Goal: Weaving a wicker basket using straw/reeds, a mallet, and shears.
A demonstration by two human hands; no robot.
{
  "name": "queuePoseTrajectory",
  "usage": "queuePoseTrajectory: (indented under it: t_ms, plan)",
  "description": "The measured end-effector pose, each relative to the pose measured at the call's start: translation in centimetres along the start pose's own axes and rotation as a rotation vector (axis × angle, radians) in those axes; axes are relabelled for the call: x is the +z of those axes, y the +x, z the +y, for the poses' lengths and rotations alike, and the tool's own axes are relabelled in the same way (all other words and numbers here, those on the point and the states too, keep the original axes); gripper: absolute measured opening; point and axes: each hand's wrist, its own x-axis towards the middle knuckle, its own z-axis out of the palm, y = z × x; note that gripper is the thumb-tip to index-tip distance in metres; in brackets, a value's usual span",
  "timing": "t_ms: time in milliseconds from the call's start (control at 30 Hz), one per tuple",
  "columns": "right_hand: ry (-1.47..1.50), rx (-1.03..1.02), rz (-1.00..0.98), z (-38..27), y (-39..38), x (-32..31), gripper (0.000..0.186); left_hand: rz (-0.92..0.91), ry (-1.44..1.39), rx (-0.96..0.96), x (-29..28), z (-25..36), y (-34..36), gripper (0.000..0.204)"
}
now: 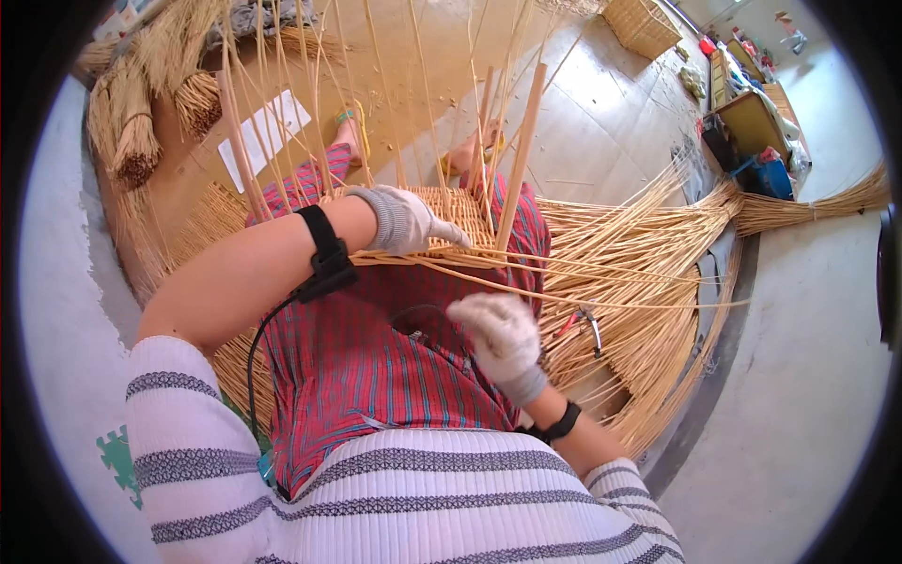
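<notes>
A half-woven wicker basket (447,204) lies across my lap, with thin upright rods and thicker wooden stakes (520,164) rising from its edge. My left hand (409,221), in a white glove with a grey cuff, is closed over the basket's near edge; its far fingers are hidden. Long loose wicker strands (601,293) run from that edge out to the right. Below them and apart from the basket is my right hand (500,340), also gloved. Its fingers are curled together and slightly blurred, with nothing visible in them.
A wide spread of wicker rods (629,249) covers the floor on my right, with red-handled pliers (581,327) on top. Tied wicker bundles (136,141) stand at the far left beside a white sheet (263,136). A finished basket (643,26) is farther off.
</notes>
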Motion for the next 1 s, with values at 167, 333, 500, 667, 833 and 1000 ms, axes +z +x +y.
queuePoseTrajectory:
  t_ms: [167,333,500,667,833,1000]
  plan:
    - [0.787,0.766,0.474,3.4,1.2,-1.9,0.016,0.161,-0.089,0.128,3.0,-2.4,0.3,0.071]
    - [0.199,0.524,-0.021,11.3,12.2,-4.4,0.086,0.225,-0.012,-0.052,2.5,0.4,0.5,0.055]
    - [-0.286,0.331,-0.087,8.3,19.3,-0.4,0.095,0.242,-0.047,-0.159,3.0,0.9,1.0,0.054]
    - [0.121,0.481,0.164,4.0,17.2,-1.8,0.104,0.260,-0.008,-0.255,2.7,4.2,0.0,0.061]
    - [-0.512,0.065,-0.022,6.7,7.4,-1.4,0.099,0.390,0.179,-0.233,5.3,4.0,1.1,0.062]
    - [-0.447,-0.058,-0.129,7.1,9.8,-3.9,0.061,0.506,0.224,-0.262,2.5,3.8,-1.4,0.056]
